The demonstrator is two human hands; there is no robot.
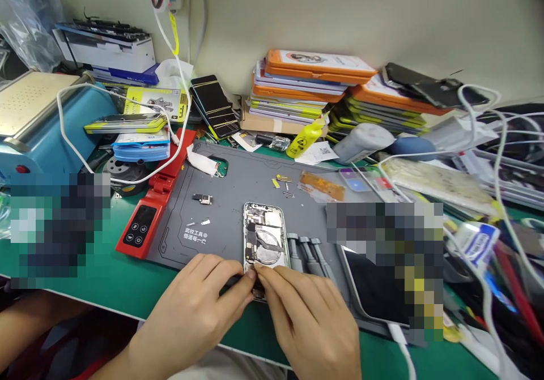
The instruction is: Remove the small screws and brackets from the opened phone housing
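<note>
An opened phone (264, 235) lies back-down on a grey work mat (238, 193), its inner parts and round coil showing. My left hand (199, 306) and my right hand (310, 317) meet at the phone's near end, fingertips pinched together on something small and dark there that I cannot make out. Several grey screwdrivers (308, 252) lie just right of the phone. A small loose part (203, 199) and tiny yellow pieces (278, 182) rest on the mat farther back.
A red device (147, 221) edges the mat's left side. A blue machine (38, 125) stands far left. Stacks of orange and yellow boxes (306, 85) line the wall. A detached screen (376, 292) lies at right among white cables (488, 289).
</note>
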